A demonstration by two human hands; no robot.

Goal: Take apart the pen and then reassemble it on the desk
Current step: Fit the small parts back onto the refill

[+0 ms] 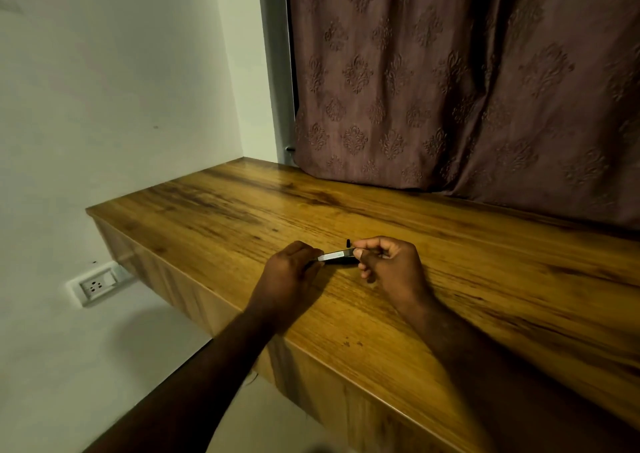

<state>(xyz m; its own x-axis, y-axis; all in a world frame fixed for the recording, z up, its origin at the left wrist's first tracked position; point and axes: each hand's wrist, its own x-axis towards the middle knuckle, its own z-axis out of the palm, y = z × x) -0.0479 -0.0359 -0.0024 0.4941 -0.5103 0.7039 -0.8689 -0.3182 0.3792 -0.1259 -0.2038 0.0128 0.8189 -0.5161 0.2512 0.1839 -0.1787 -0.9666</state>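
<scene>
A slim pen [337, 256] with a silvery-white barrel and dark ends is held level just above the wooden desk [450, 279]. My left hand [289, 272] grips its left end with the fingers curled around it. My right hand [388, 260] pinches its right end between thumb and fingers. A small black pen piece [347, 243] lies on the desk just behind the pen, apart from both hands. The pen's two ends are hidden inside my fingers.
A brown patterned curtain [467, 82] hangs along the back of the desk. A white wall [121, 89] closes the left side, with a power socket [97, 284] below the desk's left edge. The desk's front edge runs under my forearms.
</scene>
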